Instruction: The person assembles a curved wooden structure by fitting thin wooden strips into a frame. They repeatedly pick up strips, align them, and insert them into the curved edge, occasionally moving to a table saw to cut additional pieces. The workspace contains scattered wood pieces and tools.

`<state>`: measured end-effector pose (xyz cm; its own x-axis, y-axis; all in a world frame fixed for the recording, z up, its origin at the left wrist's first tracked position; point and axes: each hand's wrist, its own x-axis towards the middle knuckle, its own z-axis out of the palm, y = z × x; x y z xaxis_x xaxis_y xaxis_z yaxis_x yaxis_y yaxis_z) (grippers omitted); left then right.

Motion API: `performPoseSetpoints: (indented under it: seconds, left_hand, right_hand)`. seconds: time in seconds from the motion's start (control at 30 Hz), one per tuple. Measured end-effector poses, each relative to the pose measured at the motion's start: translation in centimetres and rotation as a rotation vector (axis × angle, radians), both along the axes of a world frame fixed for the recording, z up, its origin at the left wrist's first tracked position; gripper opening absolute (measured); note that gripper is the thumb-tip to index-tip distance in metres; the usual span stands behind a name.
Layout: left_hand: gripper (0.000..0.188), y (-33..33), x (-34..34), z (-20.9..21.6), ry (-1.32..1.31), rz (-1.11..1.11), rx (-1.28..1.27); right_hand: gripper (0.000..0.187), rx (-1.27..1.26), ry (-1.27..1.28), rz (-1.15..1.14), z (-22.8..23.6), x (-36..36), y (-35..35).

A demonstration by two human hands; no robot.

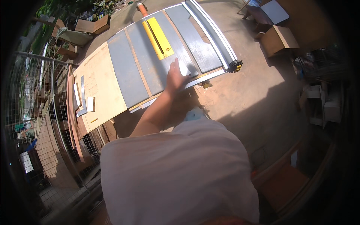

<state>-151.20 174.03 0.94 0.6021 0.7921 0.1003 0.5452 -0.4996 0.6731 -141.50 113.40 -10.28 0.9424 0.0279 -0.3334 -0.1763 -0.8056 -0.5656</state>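
Note:
My left hand (175, 78) reaches over the front edge of a table saw (131, 67) with a grey metal top. Its fingers point away from me, just in front of the yellow throat plate (162, 43) with the blade slot. A small white piece (183, 68) sits between the fingers and thumb, low over the saw top; the grip is partly hidden. My right hand is out of view.
Along the saw's right side runs a metal rip fence (212, 32). A plywood board (103, 71) extends the saw at left, carrying a metal square (83, 95), a small white block (91, 104) and a yellow pencil (94, 120). Wire mesh fencing (41, 112) stands left; wooden boxes (279, 40) stand right.

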Motion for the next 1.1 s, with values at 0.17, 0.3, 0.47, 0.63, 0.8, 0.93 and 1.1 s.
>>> performPoseSetpoints:
  seconds: [0.17, 0.3, 0.47, 0.63, 0.8, 0.93, 1.1]
  left_hand:
    - [0.110, -1.1, 1.6, -0.7, -0.040, 0.082, -0.096]
    - [0.116, -1.2, 0.4, -1.6, -0.140, 0.160, -0.246]
    - [0.102, -1.4, 1.1, -2.2, -0.102, 0.423, -0.289]
    - [0.089, -3.0, 3.1, -1.9, 0.068, 0.478, -0.282]
    - [0.088, -4.7, 3.5, -3.8, 0.030, 0.506, -0.099]
    - [0.093, -4.6, 4.3, -1.6, 0.101, 0.502, 0.002]
    - [0.077, -2.8, 4.2, -2.3, -0.130, 0.447, -0.211]
  right_hand:
    - [0.030, -0.061, 0.008, 0.087, 2.1, 7.4, 2.2]
    - [0.030, -0.094, 0.015, 0.145, 3.6, 12.1, 4.2]
    - [0.031, -0.122, 0.011, 0.230, 4.5, 17.0, 6.4]
    - [0.031, -0.174, -0.007, 0.273, 6.7, 20.5, 9.1]
    - [0.033, -0.095, -0.016, 0.329, 7.4, 24.3, 11.1]
    - [0.033, -0.076, 0.071, 0.295, 10.7, 22.5, 13.8]
    - [0.032, -0.111, 0.044, 0.409, 6.3, 21.2, 11.6]
